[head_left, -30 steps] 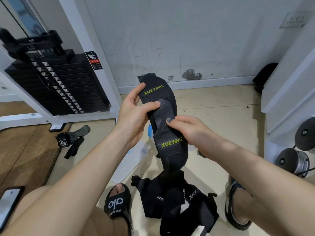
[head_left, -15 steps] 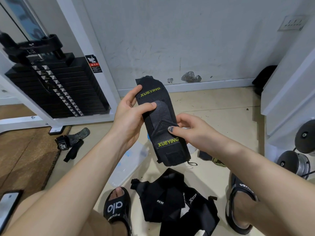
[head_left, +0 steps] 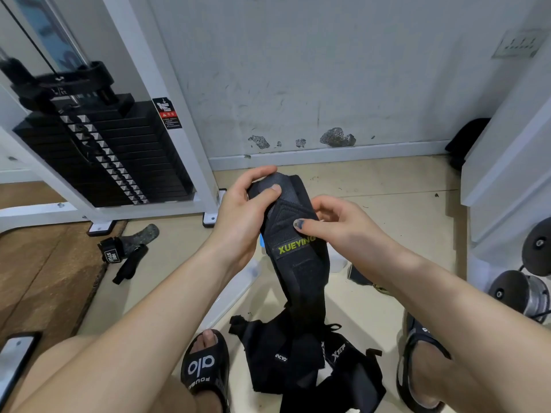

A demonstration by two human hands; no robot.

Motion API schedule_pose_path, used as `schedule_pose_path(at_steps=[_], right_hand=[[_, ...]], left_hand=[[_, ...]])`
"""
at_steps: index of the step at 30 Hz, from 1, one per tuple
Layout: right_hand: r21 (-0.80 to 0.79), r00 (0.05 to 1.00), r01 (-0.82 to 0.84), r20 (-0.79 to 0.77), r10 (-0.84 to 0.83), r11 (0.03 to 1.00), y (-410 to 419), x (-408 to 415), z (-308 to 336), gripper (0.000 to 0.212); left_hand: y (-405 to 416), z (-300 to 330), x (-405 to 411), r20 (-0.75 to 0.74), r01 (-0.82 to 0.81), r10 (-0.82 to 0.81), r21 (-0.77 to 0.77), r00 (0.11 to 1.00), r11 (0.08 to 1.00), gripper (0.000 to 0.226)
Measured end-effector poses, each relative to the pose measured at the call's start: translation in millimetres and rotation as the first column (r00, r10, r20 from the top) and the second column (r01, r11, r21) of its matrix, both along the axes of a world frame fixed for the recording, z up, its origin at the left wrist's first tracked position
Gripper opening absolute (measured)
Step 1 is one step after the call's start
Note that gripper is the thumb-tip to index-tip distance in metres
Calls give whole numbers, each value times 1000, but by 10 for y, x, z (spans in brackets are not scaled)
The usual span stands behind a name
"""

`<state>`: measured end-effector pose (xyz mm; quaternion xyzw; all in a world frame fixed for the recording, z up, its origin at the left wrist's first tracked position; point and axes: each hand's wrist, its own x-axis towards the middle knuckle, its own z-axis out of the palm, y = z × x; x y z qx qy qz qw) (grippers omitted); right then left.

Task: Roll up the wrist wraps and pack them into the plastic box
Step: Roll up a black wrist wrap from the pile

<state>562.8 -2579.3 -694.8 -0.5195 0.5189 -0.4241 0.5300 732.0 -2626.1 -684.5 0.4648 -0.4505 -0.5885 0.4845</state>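
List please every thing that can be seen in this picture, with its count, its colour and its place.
wrist wrap: one, black with yellow-green lettering, held up in both hands, its tail hanging down
pile of wraps: count unclear, black, on the floor between the feet
plastic box: one, clear, on the floor behind the held wrap, mostly hidden
lifting straps: count unclear, black and grey, on the floor at left
weight stack: one, black, in the white machine frame at left
phone: one, dark, bottom left
dumbbell: one, silver, at right
sandals: two, black, on the feet
left hand: grips the wrap's top end
right hand: pinches the wrap lower down
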Motion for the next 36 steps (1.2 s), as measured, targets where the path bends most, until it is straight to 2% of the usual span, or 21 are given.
schedule_pose_path(at_steps=[8, 12, 15, 18, 21, 23, 24, 27, 30, 33, 36], right_hand=[[64, 996, -9, -85, 14, 998, -24, -4, -20, 13], [54, 996, 43, -87, -38, 998, -17, 11, -15, 20], [46, 997, 70, -46, -68, 996, -20, 9, 0, 26], [40, 998, 56, -23, -55, 998, -7, 25, 33, 17], [-21, 985, 23, -171, -26, 1000, 8, 42, 25, 14], [-53, 941, 3, -339, -21, 999, 15, 52, 29, 29], [-51, 936, 1, -351, -19, 999, 19, 65, 19, 31], [-2, 983, 24, -184, -24, 1000, 41, 114, 8, 22], [47, 994, 44, -100, -39, 998, 43, 136, 18, 27], [138, 999, -48, 6, 48, 989, 67, 100, 29, 23], [138, 990, -142, 41, 138, 980, 86, 60, 5, 21]], left_hand=[[-17, -11, -39, -56, -10, 12, 29, 998, 1000, 36], [-17, 21, -54, -73, -6, 9, 43, 997, 999, 35], [38, 13, -88, -9, 68, -68, 50, 998, 996, 39], [48, -22, -107, 20, 36, -36, 12, 999, 999, 39], [16, 2, -97, -13, -16, 16, 14, 1000, 1000, 37], [0, 22, -89, -50, -36, 38, 48, 998, 998, 36], [-6, 29, -89, -67, -45, 50, 68, 997, 997, 36], [-3, 47, -101, -68, -46, 55, 115, 996, 992, 39], [7, 47, -114, -60, -20, 28, 132, 998, 991, 45], [-16, 77, -82, -85, -76, 86, 121, 993, 990, 47], [-58, 109, -39, -167, -143, 170, 162, 971, 976, 46]])
